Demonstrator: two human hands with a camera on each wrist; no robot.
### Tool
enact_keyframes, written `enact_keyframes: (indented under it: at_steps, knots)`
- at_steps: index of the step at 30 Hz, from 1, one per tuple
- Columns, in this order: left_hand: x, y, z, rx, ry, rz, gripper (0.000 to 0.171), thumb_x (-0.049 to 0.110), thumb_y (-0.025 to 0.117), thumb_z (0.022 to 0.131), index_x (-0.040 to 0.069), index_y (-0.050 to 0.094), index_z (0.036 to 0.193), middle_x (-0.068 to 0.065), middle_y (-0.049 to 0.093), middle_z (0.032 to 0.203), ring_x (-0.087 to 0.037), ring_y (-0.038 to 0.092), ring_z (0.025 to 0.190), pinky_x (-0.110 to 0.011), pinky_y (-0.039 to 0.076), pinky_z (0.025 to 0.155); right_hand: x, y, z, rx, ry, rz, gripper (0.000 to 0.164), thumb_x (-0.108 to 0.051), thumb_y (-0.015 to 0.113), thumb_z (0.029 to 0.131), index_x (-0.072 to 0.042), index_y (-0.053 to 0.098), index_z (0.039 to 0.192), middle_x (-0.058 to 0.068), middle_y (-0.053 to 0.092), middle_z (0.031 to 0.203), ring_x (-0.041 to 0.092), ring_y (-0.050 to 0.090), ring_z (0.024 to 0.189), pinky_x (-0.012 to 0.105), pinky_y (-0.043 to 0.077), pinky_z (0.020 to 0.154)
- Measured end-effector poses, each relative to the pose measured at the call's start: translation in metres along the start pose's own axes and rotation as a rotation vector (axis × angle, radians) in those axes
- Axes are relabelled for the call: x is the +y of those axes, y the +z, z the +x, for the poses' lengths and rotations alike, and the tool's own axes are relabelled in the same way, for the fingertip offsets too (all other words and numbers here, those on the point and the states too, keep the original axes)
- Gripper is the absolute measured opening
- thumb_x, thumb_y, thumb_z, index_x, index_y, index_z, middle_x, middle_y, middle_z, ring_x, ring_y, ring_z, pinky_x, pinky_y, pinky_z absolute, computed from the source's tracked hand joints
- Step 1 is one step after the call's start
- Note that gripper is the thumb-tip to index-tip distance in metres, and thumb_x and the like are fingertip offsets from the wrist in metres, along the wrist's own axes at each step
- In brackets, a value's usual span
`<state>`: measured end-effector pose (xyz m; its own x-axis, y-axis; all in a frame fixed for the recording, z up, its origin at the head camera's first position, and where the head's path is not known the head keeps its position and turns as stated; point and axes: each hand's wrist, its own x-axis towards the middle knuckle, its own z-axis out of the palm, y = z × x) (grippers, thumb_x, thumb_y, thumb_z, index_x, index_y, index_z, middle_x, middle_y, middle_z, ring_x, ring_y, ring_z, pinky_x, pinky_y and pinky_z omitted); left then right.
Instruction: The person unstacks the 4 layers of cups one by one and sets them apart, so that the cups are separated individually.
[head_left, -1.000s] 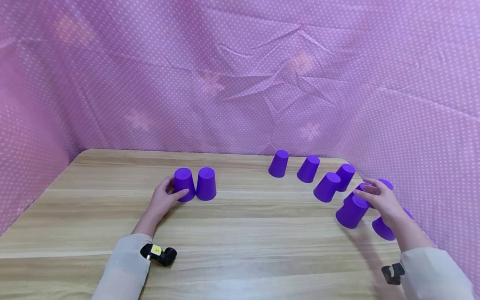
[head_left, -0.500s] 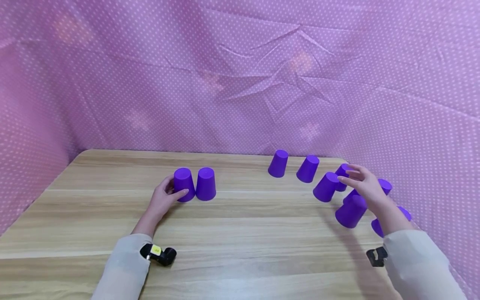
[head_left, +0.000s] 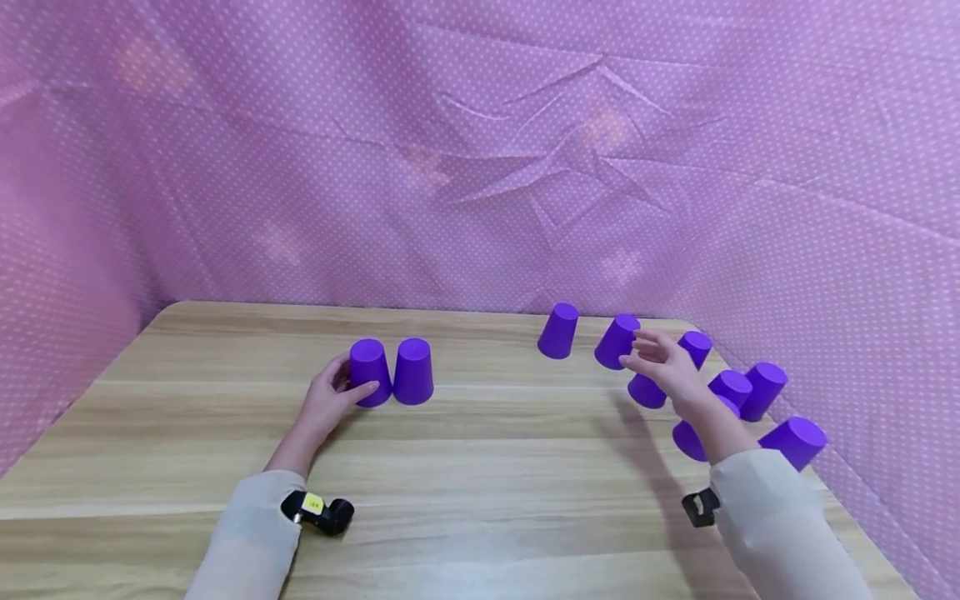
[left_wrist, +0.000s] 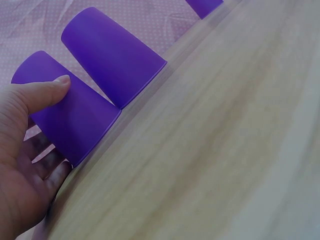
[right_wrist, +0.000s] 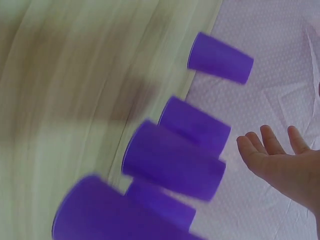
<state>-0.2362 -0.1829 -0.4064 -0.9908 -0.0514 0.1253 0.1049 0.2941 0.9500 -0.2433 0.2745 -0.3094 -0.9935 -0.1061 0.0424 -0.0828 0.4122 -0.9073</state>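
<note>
Two purple cups stand upside down side by side on the left half of the table. My left hand point(head_left: 326, 408) holds the left cup point(head_left: 370, 367), thumb across its front and the fingers behind. Right beside it stands the other cup point(left_wrist: 115, 57), their rims meeting in the left wrist view. My right hand point(head_left: 663, 368) is in the air over the right-hand group of cups, fingers spread and loosely bent, holding nothing. In the head view it overlaps a near cup point(head_left: 645, 392) and the edge of a farther cup point(head_left: 615, 343). In the right wrist view its fingertips are apart from the cups.
Several more inverted purple cups stand toward the right edge, among them a back cup point(head_left: 558, 332) and a front cup point(head_left: 797, 442). The wooden table point(head_left: 480, 500) is bordered by a pink dotted cloth point(head_left: 480, 233) at the back and sides.
My right hand has moved left and away from the rightmost cups, toward those farther left, still empty. The left hand and its cup have stayed in place.
</note>
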Motion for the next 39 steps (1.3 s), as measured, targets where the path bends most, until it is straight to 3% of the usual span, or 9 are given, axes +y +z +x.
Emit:
enact_keyframes:
  at_steps: [13, 27, 34, 39]
  knots:
    - [-0.003, 0.000, 0.002, 0.003, 0.007, 0.002, 0.070, 0.020, 0.067, 0.076, 0.000, 0.030, 0.131, -0.025, 0.037, 0.125, -0.034, 0.034, 0.116, -0.040, 0.029, 0.097, -0.009, 0.057, 0.019, -0.059, -0.048, 0.123, 0.058, -0.009, 0.060, 0.079, 0.003, 0.032, 0.128, 0.027, 0.035, 0.126, 0.037, 0.033, 0.115, 0.045, 0.028, 0.096]
    - [-0.004, 0.000, 0.003, -0.001, -0.016, 0.003, 0.071, 0.021, 0.067, 0.076, 0.002, 0.029, 0.132, -0.024, 0.036, 0.126, -0.033, 0.033, 0.117, -0.039, 0.028, 0.098, -0.028, 0.122, 0.028, -0.134, -0.083, 0.194, 0.054, -0.011, 0.063, 0.077, -0.003, 0.040, 0.125, 0.020, 0.043, 0.122, 0.030, 0.039, 0.111, 0.041, 0.033, 0.093]
    - [-0.004, -0.001, 0.005, 0.003, 0.006, -0.009, 0.070, 0.019, 0.067, 0.076, 0.000, 0.029, 0.131, -0.025, 0.037, 0.125, -0.034, 0.034, 0.116, -0.039, 0.029, 0.097, -0.033, 0.148, 0.030, -0.163, -0.131, 0.202, 0.055, -0.016, 0.066, 0.075, -0.002, 0.043, 0.122, 0.021, 0.046, 0.119, 0.034, 0.040, 0.111, 0.040, 0.036, 0.091]
    - [-0.004, -0.001, 0.005, 0.003, 0.006, -0.005, 0.069, 0.019, 0.067, 0.076, 0.000, 0.030, 0.131, -0.025, 0.036, 0.125, -0.033, 0.033, 0.116, -0.039, 0.029, 0.097, -0.037, 0.166, 0.033, -0.191, -0.084, 0.231, 0.055, -0.010, 0.065, 0.075, -0.002, 0.042, 0.123, 0.020, 0.045, 0.121, 0.034, 0.036, 0.114, 0.040, 0.034, 0.093]
